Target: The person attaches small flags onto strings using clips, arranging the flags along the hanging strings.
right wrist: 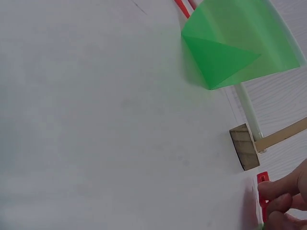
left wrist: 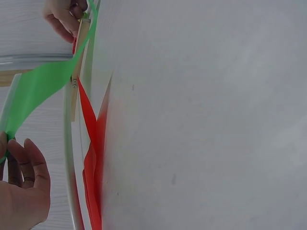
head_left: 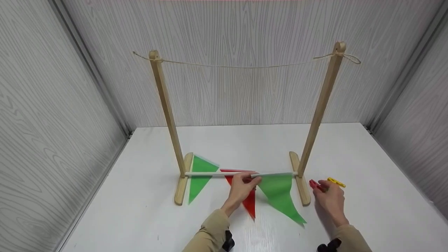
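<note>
A bunting lies on the white table [head_left: 367, 210] across the foot of a wooden stand. It has a white band [head_left: 210, 174], a red pennant [head_left: 249, 204] and two green pennants [head_left: 280, 197]. My left hand [head_left: 252, 180] pinches the band where the red pennant meets the right green one; its fingers [left wrist: 24, 167] show in the left wrist view by the green pennant [left wrist: 43, 86]. My right hand [head_left: 320, 188] is just right of the stand's right foot [head_left: 302, 189], its fingers [right wrist: 283, 196] gripping a red clothespin [right wrist: 262, 191]. A yellow clothespin [head_left: 336, 182] lies beside it.
The stand's two upright posts [head_left: 168, 115] carry a slack string [head_left: 245, 66] between their tops. Grey wood-grain walls [head_left: 52, 122] close in the table on the left, back and right.
</note>
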A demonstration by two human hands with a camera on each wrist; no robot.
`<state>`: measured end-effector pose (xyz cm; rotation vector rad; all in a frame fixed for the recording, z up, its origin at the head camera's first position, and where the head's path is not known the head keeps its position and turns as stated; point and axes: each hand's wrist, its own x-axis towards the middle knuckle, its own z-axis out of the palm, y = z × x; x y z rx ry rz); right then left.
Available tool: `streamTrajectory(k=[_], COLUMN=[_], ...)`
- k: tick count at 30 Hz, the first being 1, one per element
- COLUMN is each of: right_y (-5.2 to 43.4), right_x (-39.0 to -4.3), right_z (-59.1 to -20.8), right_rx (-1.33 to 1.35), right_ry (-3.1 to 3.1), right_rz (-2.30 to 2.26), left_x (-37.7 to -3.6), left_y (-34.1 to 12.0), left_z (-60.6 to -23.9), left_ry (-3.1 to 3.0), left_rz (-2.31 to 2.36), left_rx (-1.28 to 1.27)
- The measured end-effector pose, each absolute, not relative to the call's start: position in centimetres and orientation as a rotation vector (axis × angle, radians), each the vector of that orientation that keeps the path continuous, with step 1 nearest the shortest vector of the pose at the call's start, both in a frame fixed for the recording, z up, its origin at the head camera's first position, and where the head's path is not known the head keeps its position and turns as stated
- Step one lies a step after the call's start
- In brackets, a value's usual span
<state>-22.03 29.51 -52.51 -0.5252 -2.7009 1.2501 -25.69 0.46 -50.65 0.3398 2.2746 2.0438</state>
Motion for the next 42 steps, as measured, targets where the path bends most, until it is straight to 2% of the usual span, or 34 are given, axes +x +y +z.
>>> streamTrajectory(k=[20, 42], right_y=[28.8, 28.4], right_x=[-21.9, -21.6], right_z=[-52.1, -50.7], right_rx=[-0.35, -0.242], right_ry=[-2.51, -2.408], right_rz=[1.19, 1.387], left_x=[-25.3, -25.7], left_y=[0.4, 0.6], left_z=[-50.4, -49.4], left_ry=[2.243, 2.208], left_rz=[2.073, 2.128], left_rx=[0.333, 0.336])
